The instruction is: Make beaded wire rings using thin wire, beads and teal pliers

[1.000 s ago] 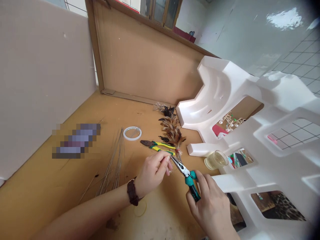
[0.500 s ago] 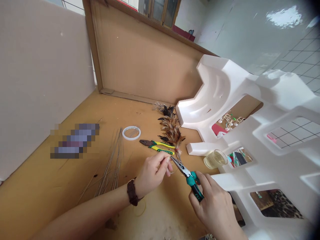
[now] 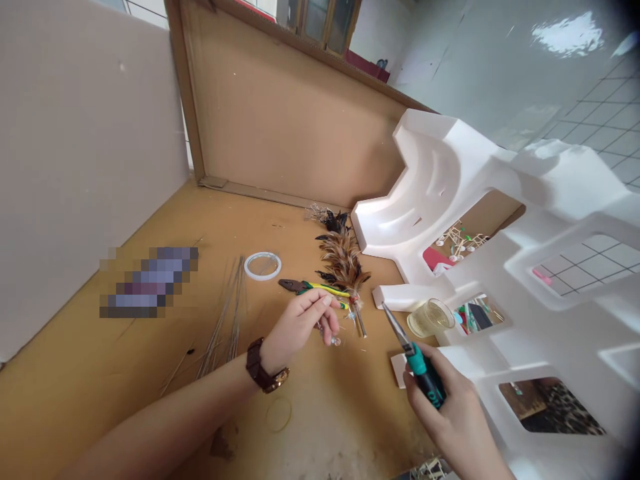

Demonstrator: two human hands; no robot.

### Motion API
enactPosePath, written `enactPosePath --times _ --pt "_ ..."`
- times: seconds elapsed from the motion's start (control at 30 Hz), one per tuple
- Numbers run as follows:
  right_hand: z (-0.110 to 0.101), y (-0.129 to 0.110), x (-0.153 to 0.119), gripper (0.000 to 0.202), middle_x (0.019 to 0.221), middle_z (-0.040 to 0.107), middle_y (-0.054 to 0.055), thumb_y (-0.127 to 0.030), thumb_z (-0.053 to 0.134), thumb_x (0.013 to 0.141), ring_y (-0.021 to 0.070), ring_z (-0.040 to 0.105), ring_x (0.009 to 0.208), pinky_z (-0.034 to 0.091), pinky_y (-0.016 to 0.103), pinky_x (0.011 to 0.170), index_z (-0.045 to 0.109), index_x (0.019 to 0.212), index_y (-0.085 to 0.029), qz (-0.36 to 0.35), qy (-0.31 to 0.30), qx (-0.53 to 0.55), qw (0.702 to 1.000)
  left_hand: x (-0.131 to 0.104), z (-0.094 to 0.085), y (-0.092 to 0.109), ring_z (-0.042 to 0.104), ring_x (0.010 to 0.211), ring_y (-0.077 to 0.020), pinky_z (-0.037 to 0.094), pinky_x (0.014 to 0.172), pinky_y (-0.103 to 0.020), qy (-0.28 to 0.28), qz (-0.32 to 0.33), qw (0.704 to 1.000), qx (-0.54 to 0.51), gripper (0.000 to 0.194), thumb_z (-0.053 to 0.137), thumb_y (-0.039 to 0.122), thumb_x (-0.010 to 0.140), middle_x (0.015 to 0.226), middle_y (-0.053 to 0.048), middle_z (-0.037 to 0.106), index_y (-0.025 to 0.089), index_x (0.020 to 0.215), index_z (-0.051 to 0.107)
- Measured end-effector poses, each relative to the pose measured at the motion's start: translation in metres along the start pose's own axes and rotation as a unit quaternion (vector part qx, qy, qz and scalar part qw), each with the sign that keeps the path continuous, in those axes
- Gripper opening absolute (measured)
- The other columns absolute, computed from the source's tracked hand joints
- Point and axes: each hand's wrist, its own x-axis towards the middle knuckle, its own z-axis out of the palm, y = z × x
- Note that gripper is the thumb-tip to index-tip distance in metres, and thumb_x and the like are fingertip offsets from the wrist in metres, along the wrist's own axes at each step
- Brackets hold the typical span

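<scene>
My right hand (image 3: 453,410) is wrapped round the teal-and-black handles of needle-nose pliers (image 3: 416,360), whose closed-looking jaws point up and left, apart from my left hand. My left hand (image 3: 300,330) has its thumb and forefinger pinched and the other fingers curled. Small shiny, clear bits (image 3: 335,341) show below those fingers; what is in the pinch is too small to make out. Just behind my left hand lie combination pliers (image 3: 291,287) with yellow-green handles, partly covered by it. Beyond them is a bundle of brown and black feathers (image 3: 343,257) on a stick.
Thin wires (image 3: 225,320) lie left of a white ring (image 3: 263,277) on the table. A glass of pale liquid (image 3: 420,321) stands at right by a white moulded frame (image 3: 430,173). A cardboard panel (image 3: 295,113) closes the back. A thin yellow loop (image 3: 291,415) lies in front.
My right hand has drawn the needle-nose pliers right and down, away from my left fingers. My left hand has shifted slightly left and up, its wrist turned a little.
</scene>
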Motion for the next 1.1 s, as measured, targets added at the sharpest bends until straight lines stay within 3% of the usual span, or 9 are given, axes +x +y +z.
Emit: enactPosePath --times 0.33,0.57,0.73,0.97,1.1 --pt "-0.002 -0.009 0.010 0.024 0.065 0.056 -0.002 -0.035 0.047 0.079 0.0139 0.051 0.058 0.042 0.024 0.056 0.052 0.096 -0.018 0.042 -0.054 0.097 0.993 -0.003 0.000 0.002 0.039 0.032 -0.0023 0.047 0.051 -0.022 -0.092 -0.049 0.980 -0.171 0.018 0.045 0.027 0.087 0.049 0.005 0.053 0.014 0.077 0.052" --pt "0.003 -0.010 0.014 0.024 0.070 0.060 0.002 -0.033 0.053 0.077 0.0157 0.055 0.061 0.044 0.026 0.057 0.054 0.095 -0.018 0.055 -0.039 0.174 0.982 -0.004 0.001 0.003 0.038 0.032 -0.0028 0.045 0.049 -0.021 -0.107 -0.051 0.983 -0.142 0.020 0.047 0.031 0.086 0.048 0.006 0.051 0.014 0.076 0.052" --pt "0.007 -0.022 0.033 0.028 0.081 0.061 0.004 -0.035 0.060 0.072 0.0163 0.056 0.067 0.047 0.029 0.063 0.055 0.095 -0.019 0.070 0.018 0.320 0.945 -0.008 0.004 -0.001 0.044 0.037 -0.0055 0.036 0.042 -0.018 -0.107 -0.054 0.991 -0.061 0.023 0.049 0.035 0.085 0.049 0.004 0.053 0.014 0.078 0.052" --pt "0.022 -0.036 0.051 0.032 0.081 0.056 0.001 -0.035 0.069 0.067 0.0132 0.053 0.066 0.045 0.029 0.065 0.058 0.093 -0.019 0.094 -0.053 0.492 0.864 -0.010 0.010 -0.004 0.048 0.040 -0.0066 0.039 0.044 -0.020 -0.108 -0.076 0.990 -0.037 0.023 0.050 0.037 0.084 0.055 0.003 0.054 0.014 0.079 0.051" --pt "0.026 -0.036 0.054 0.032 0.077 0.055 -0.001 -0.034 0.070 0.066 0.0120 0.053 0.062 0.045 0.027 0.063 0.056 0.090 -0.019 0.117 -0.077 0.520 0.842 -0.010 0.011 -0.002 0.050 0.039 -0.0051 0.044 0.051 -0.023 -0.156 -0.118 0.979 -0.062 0.020 0.060 0.032 0.077 0.065 0.003 0.058 0.015 0.082 0.051"
